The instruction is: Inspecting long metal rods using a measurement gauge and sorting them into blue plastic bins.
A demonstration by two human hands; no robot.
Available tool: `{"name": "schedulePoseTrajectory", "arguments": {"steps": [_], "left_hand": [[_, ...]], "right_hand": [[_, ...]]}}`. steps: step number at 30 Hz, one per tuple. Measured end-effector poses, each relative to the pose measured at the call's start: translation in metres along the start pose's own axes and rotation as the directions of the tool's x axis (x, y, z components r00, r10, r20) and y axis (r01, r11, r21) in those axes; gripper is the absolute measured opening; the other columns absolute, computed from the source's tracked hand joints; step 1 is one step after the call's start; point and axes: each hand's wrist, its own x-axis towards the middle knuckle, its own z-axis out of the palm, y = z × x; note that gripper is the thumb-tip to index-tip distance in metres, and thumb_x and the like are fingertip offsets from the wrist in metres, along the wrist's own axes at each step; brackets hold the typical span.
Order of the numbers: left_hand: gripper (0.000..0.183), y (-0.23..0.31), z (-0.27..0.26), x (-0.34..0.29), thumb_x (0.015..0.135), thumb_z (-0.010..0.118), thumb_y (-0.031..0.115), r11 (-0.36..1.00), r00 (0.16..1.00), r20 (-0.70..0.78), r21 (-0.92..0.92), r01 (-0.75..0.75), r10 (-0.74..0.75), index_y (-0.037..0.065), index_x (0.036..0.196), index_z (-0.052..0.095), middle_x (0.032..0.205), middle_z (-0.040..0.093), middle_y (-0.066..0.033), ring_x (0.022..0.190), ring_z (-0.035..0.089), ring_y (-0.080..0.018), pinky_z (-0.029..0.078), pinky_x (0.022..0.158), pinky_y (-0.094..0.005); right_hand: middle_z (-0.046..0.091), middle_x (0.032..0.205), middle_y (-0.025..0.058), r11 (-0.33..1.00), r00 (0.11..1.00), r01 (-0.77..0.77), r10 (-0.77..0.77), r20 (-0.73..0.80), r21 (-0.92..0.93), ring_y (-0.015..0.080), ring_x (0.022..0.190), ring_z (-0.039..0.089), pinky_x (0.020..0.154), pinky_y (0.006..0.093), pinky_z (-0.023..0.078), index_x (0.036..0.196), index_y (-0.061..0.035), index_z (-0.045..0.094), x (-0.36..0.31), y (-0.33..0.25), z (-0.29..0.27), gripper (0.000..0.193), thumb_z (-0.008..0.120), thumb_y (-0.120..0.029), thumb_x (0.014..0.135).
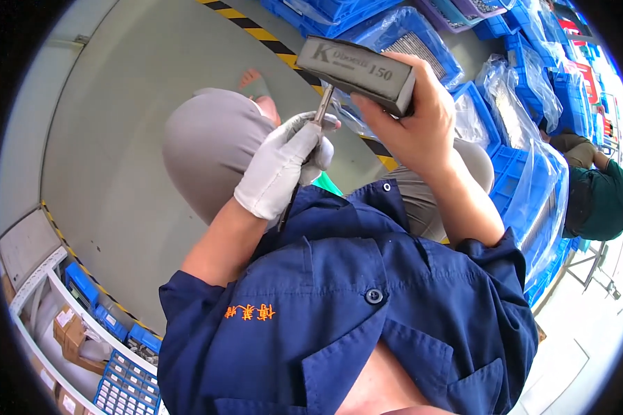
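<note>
My left hand (284,162) wears a white glove and is closed around a slim metal rod (322,105). The rod's bright upper end sticks out above the fingers, and a dark lower part shows beneath them. In my bare right hand (429,114) is a grey rectangular abrasive block (356,67) with dark printing on its long side. Thumb and fingers grip the block at its right end. The rod's tip reaches up to the block's lower edge; whether the two touch I cannot tell. Both hands are raised over my knees.
Blue crates (533,173) lined with clear plastic, some holding metal parts, stand close on the right. Black-and-yellow tape (263,34) crosses the grey floor. At lower left, a white shelf (38,290) holds bins and boxes. Another person (595,197) is at the far right.
</note>
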Motion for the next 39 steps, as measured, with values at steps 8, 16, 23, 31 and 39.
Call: {"name": "schedulePoseTrajectory", "arguments": {"steps": [8,16,23,31,39], "left_hand": [[0.025,-0.001,0.002,0.001,0.09,0.041,0.025,0.999,0.999,-0.026,0.017,-0.039,0.039,0.004,0.099,0.052,0.06,0.042,0.0038,0.046,0.032,-0.0032,0.024,0.041,-0.0175],[0.026,0.006,-0.013,0.003,0.091,0.036,0.021,0.949,0.974,0.223,-0.315,0.028,0.046,0.002,0.101,0.051,0.056,0.039,0.0036,0.043,0.031,-0.0046,0.025,0.04,-0.0182],[0.032,0.008,0.002,0.004,0.09,0.039,0.03,0.986,0.986,0.159,-0.167,-0.025,0.052,0.002,0.101,0.048,0.05,0.028,0.0049,0.038,0.022,-0.0058,0.02,0.038,-0.0209],[0.031,0.015,-0.002,-0.001,0.091,0.029,0.025,0.906,0.884,0.451,-0.414,0.086,0.122,0.002,0.102,0.048,0.049,0.029,0.005,0.038,0.024,-0.0059,0.022,0.038,-0.021],[0.038,0.004,-0.012,0.006,0.092,0.027,0.032,0.806,0.84,0.526,-0.551,0.216,0.134,0.002,0.102,0.047,0.047,0.027,0.0045,0.034,0.022,-0.0064,0.024,0.037,-0.0218]], "right_hand": [[0.058,0.086,0.0112,0.982,0.982,0.189,-0.189,0.019,0.027,0.0263,0.076,0.056,0.067,0.0305,0.045,0.095,-0.0036,0.052,-0.003,0.01,0.015,0.04,0.066,-0.001,0.058],[0.052,0.074,0.0134,0.945,0.956,-0.274,0.287,0.057,-0.177,0.0317,0.071,0.052,0.063,0.0382,0.042,0.087,-0.003,0.049,-0.036,0.047,0.01,0.028,0.064,-0.012,0.065],[0.056,0.082,0.0102,0.994,0.997,0.049,-0.042,-0.071,0.101,0.0279,0.075,0.054,0.066,0.0343,0.045,0.096,-0.0057,0.052,0.01,-0.008,-0.001,0.042,0.066,-0.006,0.056],[0.055,0.081,0.0146,0.97,0.962,-0.146,0.185,0.201,-0.194,0.0311,0.078,0.053,0.069,0.037,0.043,0.093,-0.0039,0.052,-0.056,0.069,0.023,0.033,0.065,-0.009,0.063],[0.059,0.084,0.0086,0.994,0.998,0.053,-0.049,-0.042,0.098,0.0176,0.074,0.058,0.066,0.0272,0.046,0.1,-0.0034,0.05,0.01,-0.01,-0.001,0.042,0.071,-0.011,0.065]]}}
